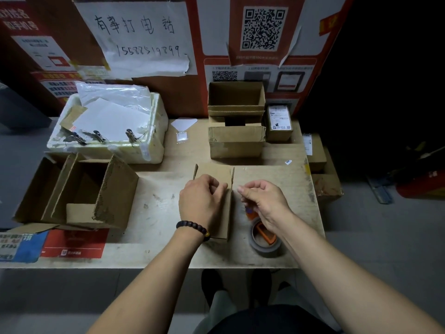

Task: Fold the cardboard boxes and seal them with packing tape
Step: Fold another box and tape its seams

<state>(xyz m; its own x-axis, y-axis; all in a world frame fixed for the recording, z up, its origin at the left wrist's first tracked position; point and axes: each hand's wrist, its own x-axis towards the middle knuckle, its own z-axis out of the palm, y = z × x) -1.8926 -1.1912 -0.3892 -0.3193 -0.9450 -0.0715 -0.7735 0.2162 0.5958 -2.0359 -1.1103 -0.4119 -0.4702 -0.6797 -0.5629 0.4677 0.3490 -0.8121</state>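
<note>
The small cardboard box [216, 179] lies near the worktop's [156, 213] front edge, centre-right. The left hand [201, 203] rests on it with fingers curled at its top face — apparently steadying it for sealing. The right hand [262, 201] hovers just beside the box, fingertips pinched together, probably on clear tape; I cannot tell for certain. The tape roll [265, 239] with its orange dispenser sits under that wrist, within reach. A handwritten notice [142, 37] on the wall reads "15588519899".
</note>
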